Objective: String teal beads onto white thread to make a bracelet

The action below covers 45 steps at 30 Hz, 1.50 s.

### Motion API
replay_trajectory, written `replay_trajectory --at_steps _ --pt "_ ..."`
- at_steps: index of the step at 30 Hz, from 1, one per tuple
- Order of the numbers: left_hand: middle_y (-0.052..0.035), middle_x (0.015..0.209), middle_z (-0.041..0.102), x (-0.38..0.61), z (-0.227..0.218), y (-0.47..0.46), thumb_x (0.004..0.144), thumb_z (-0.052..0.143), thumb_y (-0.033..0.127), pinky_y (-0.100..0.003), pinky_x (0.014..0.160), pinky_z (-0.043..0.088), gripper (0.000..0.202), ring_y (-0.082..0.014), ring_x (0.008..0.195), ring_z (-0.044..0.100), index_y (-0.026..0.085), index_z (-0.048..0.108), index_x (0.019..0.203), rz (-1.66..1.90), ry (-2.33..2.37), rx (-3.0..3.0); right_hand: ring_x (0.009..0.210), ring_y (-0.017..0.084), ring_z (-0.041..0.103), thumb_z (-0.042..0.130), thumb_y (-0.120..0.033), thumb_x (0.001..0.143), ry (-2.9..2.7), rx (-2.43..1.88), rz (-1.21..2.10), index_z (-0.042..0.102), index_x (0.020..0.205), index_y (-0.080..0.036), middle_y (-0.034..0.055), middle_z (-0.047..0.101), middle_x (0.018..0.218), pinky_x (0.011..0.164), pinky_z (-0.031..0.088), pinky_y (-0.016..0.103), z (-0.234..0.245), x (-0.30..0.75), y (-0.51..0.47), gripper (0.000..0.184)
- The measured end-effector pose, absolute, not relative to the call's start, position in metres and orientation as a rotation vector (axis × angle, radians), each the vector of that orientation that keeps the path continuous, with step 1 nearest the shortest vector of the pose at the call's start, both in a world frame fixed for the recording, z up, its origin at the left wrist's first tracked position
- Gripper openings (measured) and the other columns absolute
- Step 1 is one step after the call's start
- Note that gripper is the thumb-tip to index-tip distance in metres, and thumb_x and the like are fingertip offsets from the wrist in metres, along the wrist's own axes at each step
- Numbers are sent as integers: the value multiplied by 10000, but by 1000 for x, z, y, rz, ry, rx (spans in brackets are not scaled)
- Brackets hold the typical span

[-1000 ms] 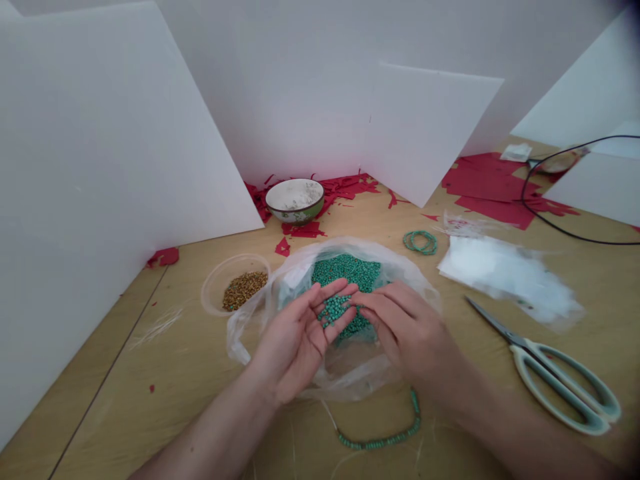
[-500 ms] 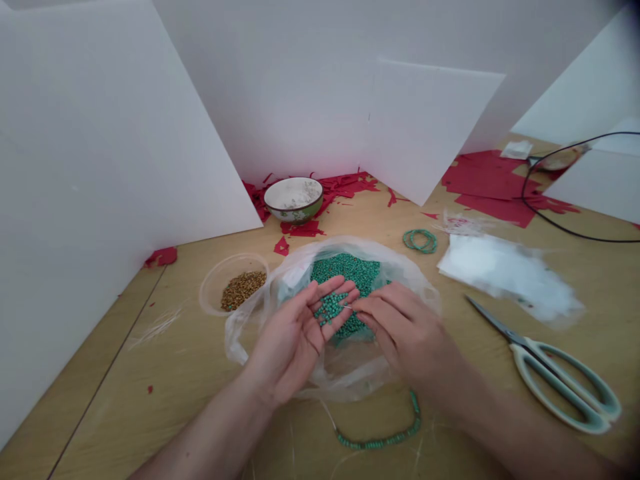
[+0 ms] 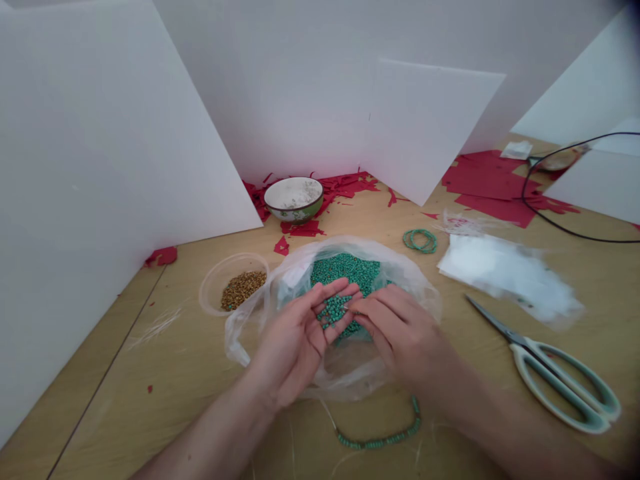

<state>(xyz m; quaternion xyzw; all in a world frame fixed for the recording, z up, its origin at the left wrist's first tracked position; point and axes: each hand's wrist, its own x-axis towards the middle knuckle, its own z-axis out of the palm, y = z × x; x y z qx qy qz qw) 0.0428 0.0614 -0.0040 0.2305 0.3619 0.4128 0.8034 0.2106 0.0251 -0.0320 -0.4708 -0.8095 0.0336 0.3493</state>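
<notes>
My left hand (image 3: pixel 295 340) is cupped palm up over a clear plastic bag (image 3: pixel 250 330) and holds a small heap of green beads (image 3: pixel 334 309). My right hand (image 3: pixel 400 330) lies beside it, fingertips pinched at the beads in the left palm; a thin needle or thread seems to be in the pinch. More green beads (image 3: pixel 347 269) fill the bag behind my fingers. A strand of strung green beads (image 3: pixel 385 437) curves on the table below my hands.
A plastic cup of brown beads (image 3: pixel 235 288) stands left of the bag. A ceramic bowl (image 3: pixel 293 198) sits among red paper scraps (image 3: pixel 495 190). Green bead rings (image 3: pixel 420 241), white plastic bags (image 3: pixel 505 272), scissors (image 3: pixel 555 377) and a black cable (image 3: pixel 560 227) lie right. White boards (image 3: pixel 100 167) enclose the table.
My fingers shifted slightly: the right fingertips moved in closer to the beads in the left palm, and the left fingers curled a little more.
</notes>
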Motion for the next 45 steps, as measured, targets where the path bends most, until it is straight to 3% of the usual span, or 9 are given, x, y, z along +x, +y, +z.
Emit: replay_trajectory --at_steps 11,19,36,41,45 --pt "-154 1174 675 44 -6 60 883 565 88 -325 966 530 226 -225 1127 626 81 688 1072 857 786 498 846 202 579 451 -119 962 -2039 -1190 30 636 988 -149 84 641 880 765 517 371 -28 209 25 190" --pt "-42 942 685 48 -16 57 836 653 93 -289 901 554 82 -119 853 668 120 713 886 856 772 470 867 201 578 488 -108 948 -2002 -1173 27 617 1093 -169 75 645 906 779 513 367 -27 210 24 204" --pt "-32 894 686 50 -21 54 815 702 146 -246 855 550 47 -100 825 643 128 722 854 841 781 547 846 196 575 494 -117 944 -1951 -1202 119 639 1018 -155 67 638 876 757 499 344 -26 208 22 167" --pt "-44 872 701 52 -25 52 816 709 174 -259 866 549 71 -103 812 642 121 732 857 803 756 582 853 204 585 480 -137 950 -1976 -1208 112 616 1146 -166 70 637 898 756 511 341 -27 208 22 240" --pt "-70 995 710 50 -23 54 867 648 174 -295 919 545 115 -124 923 645 124 739 918 835 747 550 874 201 592 472 -132 952 -1981 -1198 107 637 1157 -214 57 638 914 781 519 350 -26 212 22 276"
